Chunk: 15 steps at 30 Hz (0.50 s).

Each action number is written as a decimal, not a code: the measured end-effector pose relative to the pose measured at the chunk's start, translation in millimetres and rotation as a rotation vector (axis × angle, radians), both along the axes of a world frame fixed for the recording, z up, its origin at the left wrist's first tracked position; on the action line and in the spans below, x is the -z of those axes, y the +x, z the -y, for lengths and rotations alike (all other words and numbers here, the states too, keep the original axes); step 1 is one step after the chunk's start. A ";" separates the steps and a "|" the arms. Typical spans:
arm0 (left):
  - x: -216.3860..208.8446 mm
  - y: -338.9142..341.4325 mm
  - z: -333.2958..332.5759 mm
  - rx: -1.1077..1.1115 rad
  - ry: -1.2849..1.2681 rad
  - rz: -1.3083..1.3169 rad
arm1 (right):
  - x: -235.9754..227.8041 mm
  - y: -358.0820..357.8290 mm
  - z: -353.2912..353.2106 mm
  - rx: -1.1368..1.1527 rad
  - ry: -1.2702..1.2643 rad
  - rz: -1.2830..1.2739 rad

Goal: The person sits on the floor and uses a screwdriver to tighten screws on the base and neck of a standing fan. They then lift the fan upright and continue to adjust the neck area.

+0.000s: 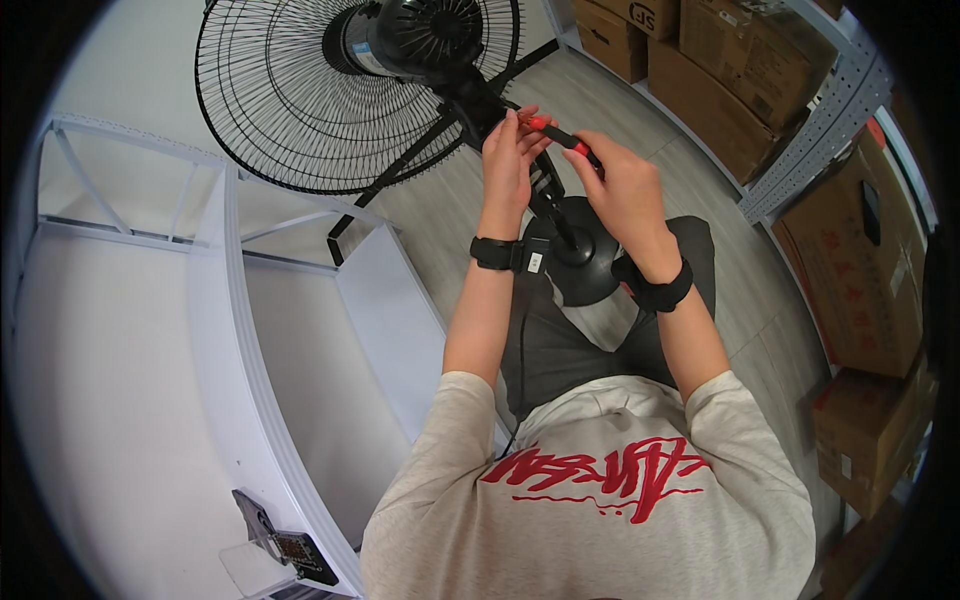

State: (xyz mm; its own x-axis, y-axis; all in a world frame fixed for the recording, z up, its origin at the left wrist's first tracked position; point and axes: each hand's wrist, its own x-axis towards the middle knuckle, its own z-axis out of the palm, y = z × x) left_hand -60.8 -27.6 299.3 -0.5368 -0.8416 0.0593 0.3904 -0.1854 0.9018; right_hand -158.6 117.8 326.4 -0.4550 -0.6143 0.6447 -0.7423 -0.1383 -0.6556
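My right hand (622, 185) is closed around the black and red handle of a screwdriver (562, 137), which points left toward the fan's neck. At its front end, the thumb and fingers of my left hand (512, 160) come together beside the stem. What they pinch is too small to make out. The black standing fan (470, 95) has its wire-grille head turned to the left. Below my hands its stem runs down to a round black base (585, 275) between my legs. Each wrist wears a black strap.
A white metal shelf unit (235, 330) stands close on my left, with a small circuit board (305, 555) at its near edge. Shelving with cardboard boxes (715, 110) lines the right. A dark phone-like object (871, 212) lies on a large carton (850, 260).
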 end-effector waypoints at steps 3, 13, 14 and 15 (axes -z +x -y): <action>0.3 1.2 3.2 0.029 0.026 -0.026 | -0.5 1.1 4.1 -0.003 -0.019 -0.003; 0.1 -1.1 1.2 0.074 0.055 -0.063 | -5.1 1.8 5.2 0.044 0.075 0.129; 0.8 -1.8 1.1 0.069 0.062 -0.074 | -5.2 2.3 5.2 0.048 0.053 0.167; 0.9 -2.8 -0.3 0.064 0.070 -0.085 | -4.7 2.3 4.8 0.052 0.033 0.205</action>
State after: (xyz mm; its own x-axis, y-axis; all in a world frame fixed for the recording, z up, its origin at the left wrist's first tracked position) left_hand -63.6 -27.3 298.4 -0.5854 -0.8093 0.0491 0.4498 -0.2738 0.8501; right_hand -156.3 113.1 331.1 -0.6065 -0.6054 0.5153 -0.5983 -0.0793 -0.7973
